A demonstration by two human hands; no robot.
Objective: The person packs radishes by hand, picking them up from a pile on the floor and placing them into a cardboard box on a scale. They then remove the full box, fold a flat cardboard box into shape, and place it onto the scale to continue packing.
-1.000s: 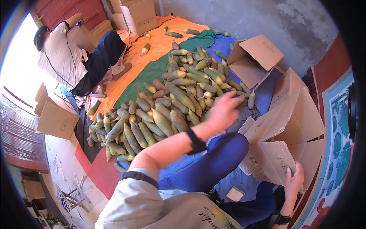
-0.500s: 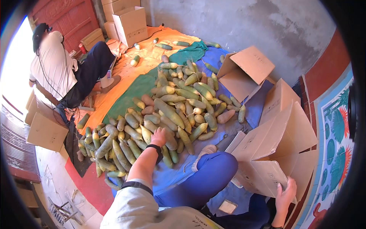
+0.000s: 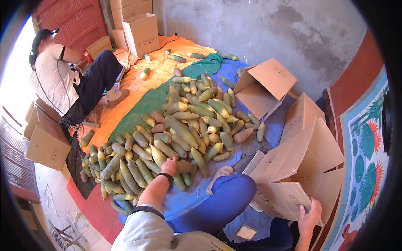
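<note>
In the head view, the left hand [image 3: 169, 166] lies at 7 o'clock of the radish pile [image 3: 188, 121] on the blue tarp [image 3: 190, 198]. Its fingers seem curled over one brownish radish [image 3: 187, 166] at the pile's near edge. I judge this radish firm, rather heavy and a little dusty, so it is best taken around the thick middle. At 4 o'clock, the right hand [image 3: 309, 215] pinches a flap of the cardboard box [image 3: 293, 167], which is light and bends easily. The print on the box is too small to read.

Fingertips of the left hand [image 3: 169, 166] are hidden among the pale green oblong vegetables [image 3: 184, 125]. The lower edge cuts off the right hand [image 3: 309, 214] at the wrist.
</note>
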